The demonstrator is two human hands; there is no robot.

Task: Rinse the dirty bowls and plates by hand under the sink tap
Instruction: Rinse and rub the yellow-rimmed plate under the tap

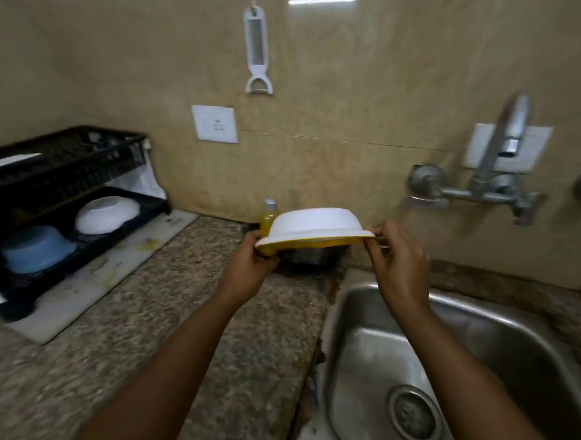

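Both hands hold one bowl [315, 224] upside down by its rim: the left hand [251, 265] has fingers curled under the left edge, and the right hand [399, 258] pinches the right edge between thumb and fingertips. It is white outside with a yellow lining showing at the rim. It hangs in the air above the stone counter [187, 322], just left of the steel sink [484, 328] and well left of the wall tap [507, 146]. No water can be seen running.

At far left a black rack [63, 168] holds a white bowl [107, 214] and a blue bowl [36, 248], both upside down. A small yellow bottle [269, 215] stands just behind the held bowl.

Judging by the turned-over position, this one is likely rinsed and headed for the rack. To do that well, keep both grips firm on the wet rim, let drips fall over the basin first, then carry it level and set it rim-down in a free slot clear of the other two.
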